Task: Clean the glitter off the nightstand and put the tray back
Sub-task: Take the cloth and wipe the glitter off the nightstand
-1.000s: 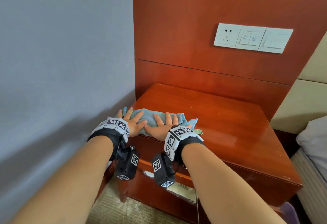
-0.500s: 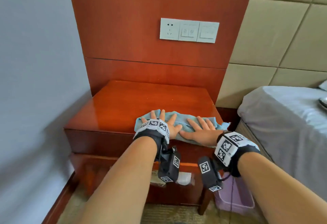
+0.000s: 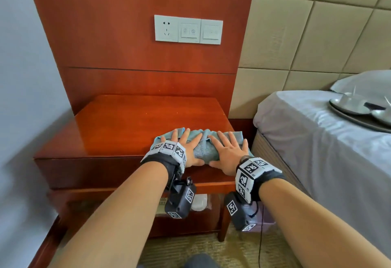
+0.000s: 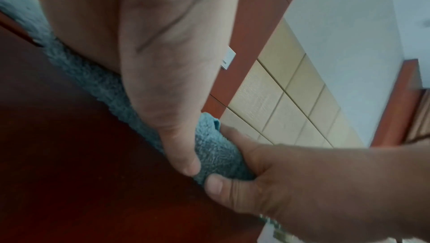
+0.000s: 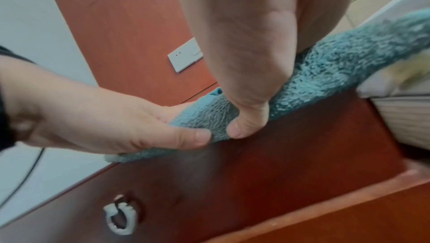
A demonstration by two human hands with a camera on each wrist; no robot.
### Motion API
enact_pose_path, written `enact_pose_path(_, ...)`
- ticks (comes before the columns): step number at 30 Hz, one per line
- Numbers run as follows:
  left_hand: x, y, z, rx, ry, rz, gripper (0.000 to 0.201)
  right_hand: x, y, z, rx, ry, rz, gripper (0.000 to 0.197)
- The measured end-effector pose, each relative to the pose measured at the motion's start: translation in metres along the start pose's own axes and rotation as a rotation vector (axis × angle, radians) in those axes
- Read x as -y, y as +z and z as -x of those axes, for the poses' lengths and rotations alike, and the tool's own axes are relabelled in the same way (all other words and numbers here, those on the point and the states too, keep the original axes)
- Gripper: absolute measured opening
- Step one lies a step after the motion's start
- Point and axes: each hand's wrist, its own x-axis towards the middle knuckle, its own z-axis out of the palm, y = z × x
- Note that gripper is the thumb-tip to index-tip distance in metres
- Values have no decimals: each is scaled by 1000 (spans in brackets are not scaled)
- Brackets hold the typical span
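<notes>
The red-brown nightstand (image 3: 131, 123) stands against the wood wall panel. A blue terry cloth (image 3: 204, 151) lies bunched at its front right edge. My left hand (image 3: 186, 140) and right hand (image 3: 227, 149) lie side by side on the cloth, fingers straight and spread, pressing it down. In the left wrist view my left thumb (image 4: 184, 162) lies against the cloth (image 4: 216, 151) where it hangs over the front edge. The right wrist view shows my right thumb (image 5: 242, 127) against the cloth (image 5: 349, 59) in the same way. A silver-grey tray (image 3: 355, 119) with dishes sits on the bed. I cannot make out any glitter.
The bed (image 3: 317, 151) stands close to the nightstand's right side, below a padded headboard. A grey wall closes the left side. A socket and switch panel (image 3: 188, 29) is on the wood panel. The drawer front has a broken white pull (image 5: 120, 215). A purple bin (image 3: 267, 221) stands on the floor.
Both hands have slid the cloth along the front edge from the left corner to the right side of the nightstand. The head view has turned right, bringing the bed and tray into view.
</notes>
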Motion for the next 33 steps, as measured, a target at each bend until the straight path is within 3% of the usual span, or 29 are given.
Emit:
enact_pose_path(10,98,-7,28,83,-175,31,105,98,-2,-18,70,-177,-7,83)
enact_pose_path(14,98,2,18,48,-204,11,113,88,-8,-22,149,-197,-80,86)
enact_pose_path(17,85,-2,16,57,-230,-9,109,74,-14,-26,209,-144,-175,88)
enact_pose_path(23,42,-15,-6,86,-143,-53,107,27,-23,-31,257,-13,-317,84)
enact_pose_path(29,14,-16,-32,111,-99,46,87,2,-20,-32,198,86,-273,56)
enact_pose_path(31,25,-16,-39,157,-57,55,90,10,-17,-31,196,121,-227,56)
enact_pose_path(33,38,-16,-37,172,-57,80,78,19,-15,-32,210,118,-208,62)
